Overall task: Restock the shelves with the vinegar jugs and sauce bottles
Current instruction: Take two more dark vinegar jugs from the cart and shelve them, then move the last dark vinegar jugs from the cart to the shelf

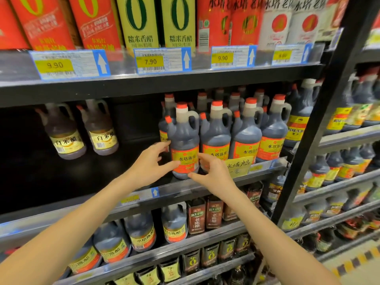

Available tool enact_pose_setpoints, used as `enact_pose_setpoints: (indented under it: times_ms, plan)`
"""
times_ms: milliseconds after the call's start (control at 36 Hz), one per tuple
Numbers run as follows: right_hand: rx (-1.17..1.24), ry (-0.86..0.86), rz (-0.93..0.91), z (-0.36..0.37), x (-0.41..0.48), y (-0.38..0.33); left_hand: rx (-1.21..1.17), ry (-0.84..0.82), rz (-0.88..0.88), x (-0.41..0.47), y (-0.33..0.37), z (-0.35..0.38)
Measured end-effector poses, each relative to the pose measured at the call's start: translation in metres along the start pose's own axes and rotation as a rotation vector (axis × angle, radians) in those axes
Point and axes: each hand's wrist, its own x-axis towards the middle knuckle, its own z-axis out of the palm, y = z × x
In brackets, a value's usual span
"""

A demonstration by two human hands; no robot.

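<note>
A dark vinegar jug (pixel 184 140) with a red cap and a red-and-yellow label stands at the front edge of the middle shelf (pixel 82 204). It is the leftmost of a row of matching jugs (pixel 244 138). My left hand (pixel 152 163) touches its left side and label, thumb up and fingers spread. My right hand (pixel 211 173) cups its lower right side, thumb under the label. The jug sits between both hands.
Two lighter vinegar jugs (pixel 82 130) stand far back on the left of the same shelf, with a dark gap between them and the row. Tall bottles (pixel 158 21) fill the shelf above, more jugs (pixel 141 233) the shelf below. A black upright post (pixel 320 112) borders the right.
</note>
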Motion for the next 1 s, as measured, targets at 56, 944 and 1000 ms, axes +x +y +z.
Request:
enact_pose_setpoints:
  times_ms: [56, 944, 1000]
  plan:
    - [-0.076, -0.059, -0.039, -0.014, -0.008, 0.0, 0.134, -0.003, 0.065, -0.01, 0.006, 0.002]
    - [-0.583, 0.045, 0.624, -0.301, -0.367, 0.061, 0.401, -0.682, 0.502, -0.099, 0.243, 0.242]
    - [-0.598, 0.092, 0.68, -0.315, -0.39, 0.065, 0.396, -0.718, 0.552, -0.099, 0.264, 0.263]
